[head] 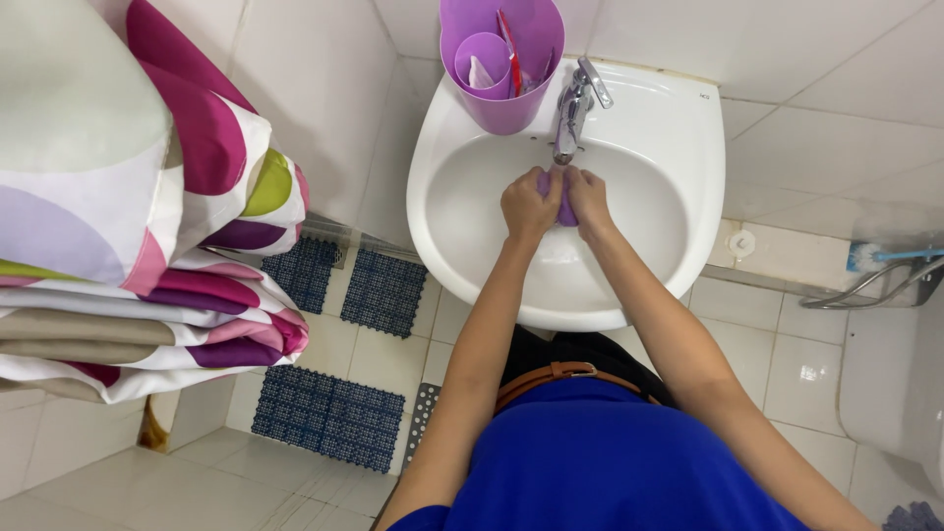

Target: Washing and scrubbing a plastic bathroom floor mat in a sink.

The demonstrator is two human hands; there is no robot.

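Both my hands meet over the bowl of a white sink point(649, 128), just under the chrome tap point(573, 106). My left hand point(528, 205) and my right hand point(589, 197) are closed around a small purple object point(565, 208), most of it hidden between the fingers. I cannot tell whether water is running. A purple cup point(506, 84) stands on the sink's back rim to the left of the tap, with a smaller purple cup and a red-handled item inside.
A curtain point(147, 216) with pink, purple and green circles hangs bunched at the left. Dark blue grid mats point(329, 413) lie on the white tiled floor. At the right, a metal rack point(870, 280) holds a blue-handled brush.
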